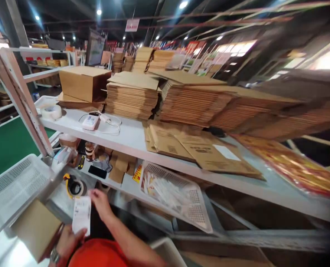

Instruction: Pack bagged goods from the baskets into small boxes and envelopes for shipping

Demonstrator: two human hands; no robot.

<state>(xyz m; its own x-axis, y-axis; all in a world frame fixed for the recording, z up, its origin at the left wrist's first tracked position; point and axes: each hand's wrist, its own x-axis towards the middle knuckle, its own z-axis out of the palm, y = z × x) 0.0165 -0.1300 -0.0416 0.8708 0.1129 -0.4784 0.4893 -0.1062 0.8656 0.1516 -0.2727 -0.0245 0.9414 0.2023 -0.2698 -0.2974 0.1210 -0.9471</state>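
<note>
Flat cartons [206, 104]: stacked on the upper shelf [131, 137], well above and beyond both hands.
Mesh basket [178, 196]: right of the grip, packets inside.
Tape dispenser [73, 186]: just beyond the slip.
Paper slip [81, 215]: pinched at its bottom by the left hand [67, 241], top edge at the right hand [99, 202] fingertips.

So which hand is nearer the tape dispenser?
Right. The right hand reaches forward, its fingertips just right of the tape dispenser. The left hand sits lower, toward the body, pinching the bottom of a white slip.
</note>
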